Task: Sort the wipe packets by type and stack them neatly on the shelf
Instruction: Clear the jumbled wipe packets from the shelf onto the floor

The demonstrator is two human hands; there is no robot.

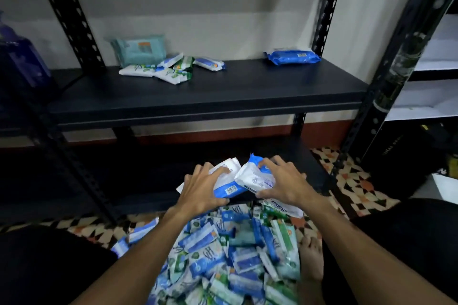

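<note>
Over the loose pile (223,255), we are holding two packets.
Our left hand (200,188) is clasping the left packet (226,189), our right hand (281,184) the right packet (250,178), long axes leaning together; on the shelf (198,99), the blue packet (292,57) is lying back-right, nearer our right grip.

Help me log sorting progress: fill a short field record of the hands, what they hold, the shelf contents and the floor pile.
left hand: grips a blue-and-white packet, barcode showing
right hand: grips a second blue-and-white packet
shelf, left part: teal pack at the back, small packets loose in front, white, green and blue mixed
shelf, right part: blue pack lying flat, alone
floor: mixed pile of packets, unsorted
stacking: no neat stacks yet
</note>
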